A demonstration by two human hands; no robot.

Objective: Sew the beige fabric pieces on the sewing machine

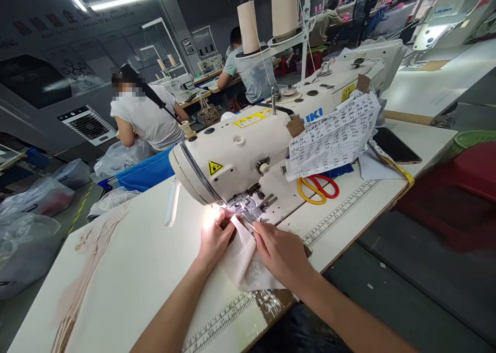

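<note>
On the near side of the bench (147, 270), a piece of pale pink cloth (241, 262) lies under the needle end of a white sewing machine (236, 151). The left hand (215, 236) pinches its far edge close to the needle. The right hand (279, 247) has thumb and fingers closed on a slim tool (248, 225), too small to name, at the cloth's right side.

Blue letters on the machine's body read "UKI", the start covered by a paper sheet (333, 136) with rows of figures too small to read. A yellow triangular warning label (215, 167) sits at the left end; a yellow label (253, 118) on top is illegible. A far-right machine (442, 17) reads "JUKI" in full.

Ruler marks (341, 205) run along the bench's near edge. Right of the machine are scissors (318, 188) with yellow and red handles, a yellow tape measure (401, 173) and a dark phone (399, 146). On the far-left wall (112, 43), faint lettering includes "Quality" and "Enterprise".
</note>
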